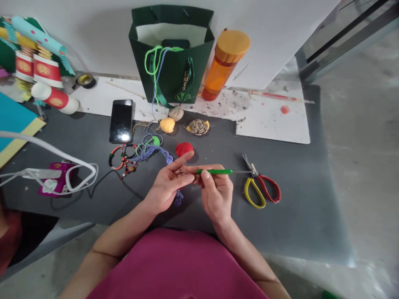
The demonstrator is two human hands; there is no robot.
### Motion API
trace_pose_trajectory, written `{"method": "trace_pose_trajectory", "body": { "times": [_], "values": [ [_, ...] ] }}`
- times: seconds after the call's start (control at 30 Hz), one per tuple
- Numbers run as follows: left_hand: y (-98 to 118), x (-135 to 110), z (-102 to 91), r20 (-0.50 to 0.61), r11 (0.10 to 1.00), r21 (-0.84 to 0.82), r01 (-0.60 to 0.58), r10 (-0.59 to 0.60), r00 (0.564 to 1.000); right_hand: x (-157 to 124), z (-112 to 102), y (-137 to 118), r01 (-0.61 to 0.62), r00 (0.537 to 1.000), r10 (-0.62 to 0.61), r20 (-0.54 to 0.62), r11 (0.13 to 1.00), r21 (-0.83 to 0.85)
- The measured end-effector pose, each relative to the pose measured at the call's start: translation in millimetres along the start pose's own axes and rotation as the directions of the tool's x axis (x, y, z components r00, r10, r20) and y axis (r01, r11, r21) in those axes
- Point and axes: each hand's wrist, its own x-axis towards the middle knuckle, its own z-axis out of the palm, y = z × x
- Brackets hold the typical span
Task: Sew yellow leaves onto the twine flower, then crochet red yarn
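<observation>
right hand point(216, 193): pinching green crochet hook point(215, 171) | left hand point(170, 185): spread at its tip

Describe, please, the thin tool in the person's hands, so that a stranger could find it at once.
On the dark grey work mat, look at the two hands near its front edge. The right hand pinches a crochet hook level, its tip reaching toward the left hand. Its bright green handle, with thin metal showing past both ends, sets it apart from the yellow-and-red-handled scissors just to its right.
</observation>
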Motion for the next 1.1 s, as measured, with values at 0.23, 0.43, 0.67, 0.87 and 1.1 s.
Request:
{"method": "trace_pose_trajectory", "body": {
  "times": [0.23, 0.43, 0.67, 0.87, 1.1],
  "values": [
    [-1.1, 0.2, 0.4, -0.012, 0.998, -0.005, -0.055, 0.055, 0.998, -2.5, -0.8, -4.3, 0.169, 0.986, -0.168, 0.020, 0.970, -0.173],
    [-1.0, 0.1, 2.5, -0.051, 0.995, -0.025, -0.099, 0.098, 0.994, -0.8, -0.1, -9.9, 0.597, 0.798, -0.566, 0.206, 0.694, -0.403],
    [1.5, 1.6, 1.3, -0.029, 0.998, -0.055, -0.022, 0.020, 0.999, -8.2, -1.1, -5.5, 0.336, 0.922, -0.387, -0.029, 0.834, -0.438],
    [0.9, 3.3, -2.6, -0.014, 0.999, -0.042, -0.033, 0.032, 0.999, -2.1, -2.8, -6.0, 0.171, 0.973, -0.197, -0.120, 0.966, -0.196],
    [-1.3, -0.3, 0.8, 0.058, 1.000, -0.011, -0.016, 0.016, 0.998, 3.8, 3.8, -3.8, -0.058, 0.998, 0.058, 0.008, 0.996, 0.062]
  ]
}}
